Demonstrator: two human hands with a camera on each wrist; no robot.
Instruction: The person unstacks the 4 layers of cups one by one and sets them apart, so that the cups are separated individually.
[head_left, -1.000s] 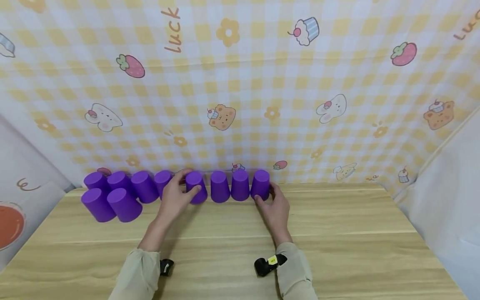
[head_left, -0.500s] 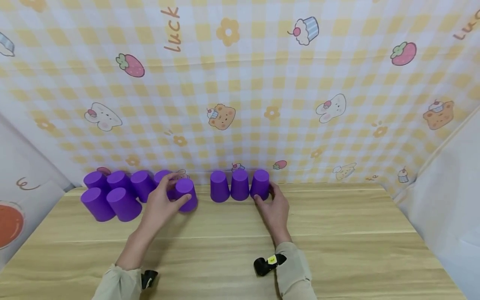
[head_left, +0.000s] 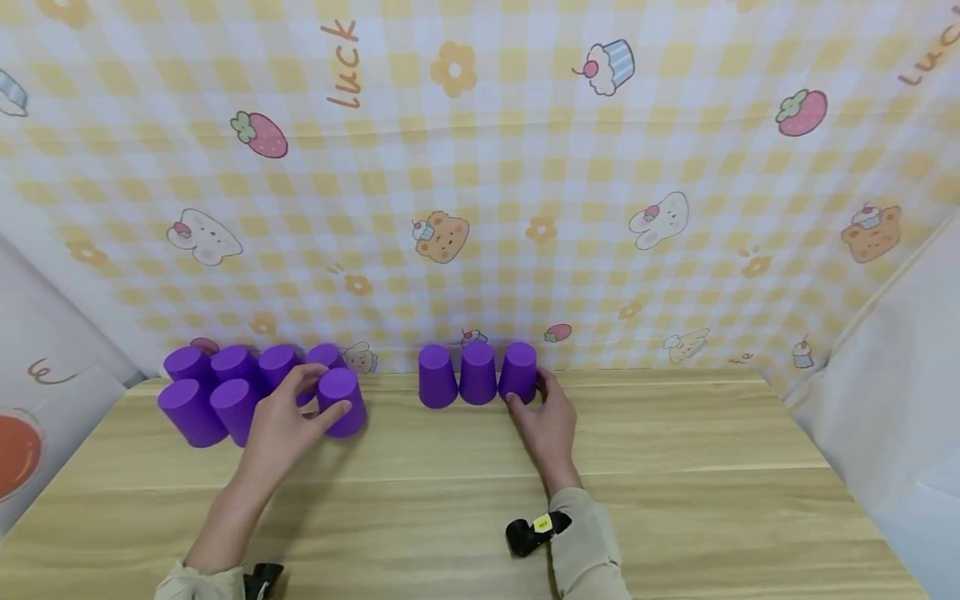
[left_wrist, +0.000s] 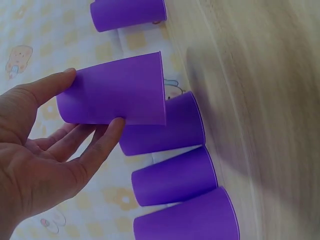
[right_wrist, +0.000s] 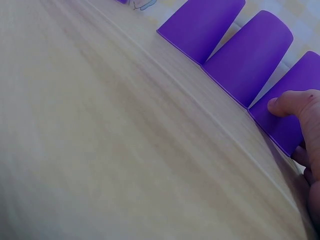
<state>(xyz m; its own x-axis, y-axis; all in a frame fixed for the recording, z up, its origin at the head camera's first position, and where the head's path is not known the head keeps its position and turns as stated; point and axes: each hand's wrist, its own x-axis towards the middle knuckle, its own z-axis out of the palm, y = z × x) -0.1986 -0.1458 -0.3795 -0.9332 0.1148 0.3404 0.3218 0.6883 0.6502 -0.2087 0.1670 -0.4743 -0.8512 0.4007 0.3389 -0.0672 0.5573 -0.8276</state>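
- Toward the back left of the pale wooden tabletop [head_left: 675,467], the left hand [head_left: 281,429] grips one upturned purple plastic cup [head_left: 342,402], thumb on its near side and fingers wrapped behind it.
- That cup stands mouth down with its closed base on top, so its long axis runs roughly upright, leaning slightly; the left wrist view shows the same cup [left_wrist: 117,90] pinched between thumb and fingertips.
- It sits just in front of the rightmost cup of a cluster of six more upturned purple cups [head_left: 225,383], which stand in two rows at the far left by the wall.
- A clear gap of bare wood separates the held cup from a row of three upturned purple cups [head_left: 477,375] near the middle of the back edge.
- The right hand [head_left: 547,421] has curled fingers around the rightmost cup of those three; in the right wrist view its thumb tip [right_wrist: 287,102] presses the cup's side.
- The left hand covers part of the cluster, so the contact between those cups is hard to make out.
- Both wrist views are cropped close, and the wood is blurred.
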